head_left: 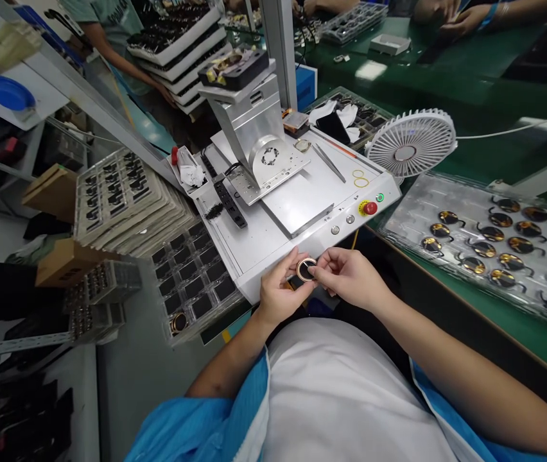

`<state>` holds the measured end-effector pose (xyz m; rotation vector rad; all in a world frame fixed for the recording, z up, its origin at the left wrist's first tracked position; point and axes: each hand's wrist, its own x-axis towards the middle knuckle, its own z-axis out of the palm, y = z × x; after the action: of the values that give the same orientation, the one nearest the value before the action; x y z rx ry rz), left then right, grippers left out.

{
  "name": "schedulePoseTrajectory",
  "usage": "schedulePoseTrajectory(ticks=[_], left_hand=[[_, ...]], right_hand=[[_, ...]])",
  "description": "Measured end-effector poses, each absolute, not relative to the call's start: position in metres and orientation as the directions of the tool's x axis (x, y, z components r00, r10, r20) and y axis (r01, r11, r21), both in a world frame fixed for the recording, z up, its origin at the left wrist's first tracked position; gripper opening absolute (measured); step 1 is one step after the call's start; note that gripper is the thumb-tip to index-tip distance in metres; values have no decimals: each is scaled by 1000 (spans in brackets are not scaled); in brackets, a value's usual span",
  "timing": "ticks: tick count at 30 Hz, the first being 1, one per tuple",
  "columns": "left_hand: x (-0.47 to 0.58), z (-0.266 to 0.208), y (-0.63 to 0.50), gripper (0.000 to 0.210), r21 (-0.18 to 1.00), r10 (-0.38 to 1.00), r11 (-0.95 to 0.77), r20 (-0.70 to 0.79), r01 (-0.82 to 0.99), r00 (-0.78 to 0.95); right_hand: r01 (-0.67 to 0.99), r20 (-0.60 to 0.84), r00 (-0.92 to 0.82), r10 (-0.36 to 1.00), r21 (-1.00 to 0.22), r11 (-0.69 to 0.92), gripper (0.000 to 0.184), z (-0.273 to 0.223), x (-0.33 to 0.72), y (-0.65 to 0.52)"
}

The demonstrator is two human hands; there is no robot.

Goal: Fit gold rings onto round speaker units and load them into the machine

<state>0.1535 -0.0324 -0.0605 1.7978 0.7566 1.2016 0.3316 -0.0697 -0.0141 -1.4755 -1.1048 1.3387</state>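
Between my two hands, close to my body, is a small round part (306, 270) with a gold rim and a dark face, like a watch case. My left hand (280, 289) grips it by its left edge. Thumb and fingers of my right hand (348, 276) pinch it from the right side. Just beyond my hands is the front panel of a white machine (278, 263), with a red emergency-stop button (370, 208) and a green-lit button (380, 197). A similar gold-rimmed round part (178, 323) lies in a corner pocket of the black-celled tray (191, 269) at left.
A metal fixture (268, 154) stands on the machine, with tweezers (330, 162) and yellow rings (361, 178) beside it. At right are a white fan (411, 144) and a clear tray (422, 205) of round parts. Stacked trays (124, 205) stand left; co-workers are behind.
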Motion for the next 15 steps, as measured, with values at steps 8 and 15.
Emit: schedulePoseTrajectory(ticks=[8, 15], left_hand=[[158, -66, -39, 71, 900, 844, -435, 392, 39, 366], [156, -77, -38, 72, 890, 755, -455, 367, 31, 544]], right_hand=[[-79, -292, 56, 955, -955, -287, 38, -21, 329, -75], [22, -240, 530, 813, -955, -296, 51, -38, 410, -145]])
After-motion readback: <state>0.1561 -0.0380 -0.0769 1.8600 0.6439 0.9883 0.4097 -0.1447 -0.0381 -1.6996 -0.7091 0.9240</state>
